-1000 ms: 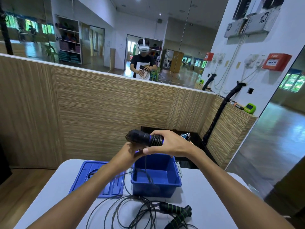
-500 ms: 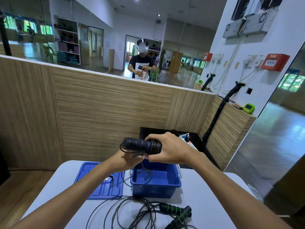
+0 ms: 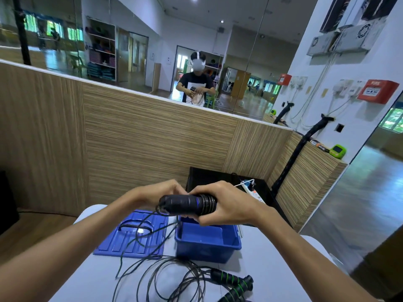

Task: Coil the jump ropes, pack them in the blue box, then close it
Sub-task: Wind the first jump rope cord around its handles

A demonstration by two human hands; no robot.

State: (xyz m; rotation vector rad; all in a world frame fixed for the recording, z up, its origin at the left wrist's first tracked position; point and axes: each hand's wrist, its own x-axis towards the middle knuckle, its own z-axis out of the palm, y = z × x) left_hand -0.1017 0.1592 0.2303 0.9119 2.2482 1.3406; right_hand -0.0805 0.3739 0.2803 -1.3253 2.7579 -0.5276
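1. Two hands meet above the blue box (image 3: pixel 208 245): my right hand (image 3: pixel 226 204) is wrapped around the ribbed end of a black jump-rope handle (image 3: pixel 187 204), and my left hand (image 3: pixel 160 192) sits just behind the handle's other end with its fingers curled; I cannot tell what those fingers pinch.
2. I hold the handle roughly level, and its thin black cord (image 3: pixel 139 234) trails down from the left end across the box lid (image 3: pixel 133 235) to the surface (image 3: pixel 272 264).
3. My blue box stands open on the white surface, directly under my hands; nothing shows inside the part of it I can see.
4. Its blue lid lies flat just to the left of the box.
5. Near me, loose loops of black rope (image 3: pixel 165 277) spread over the surface in front of the box.
6. Two black handles with green bands (image 3: pixel 234 284) lie at the right of those loops, side by side, near the bottom edge of the view.
7. Beyond the surface stands a wood-grain partition (image 3: pixel 141 138) with a mirror above it.
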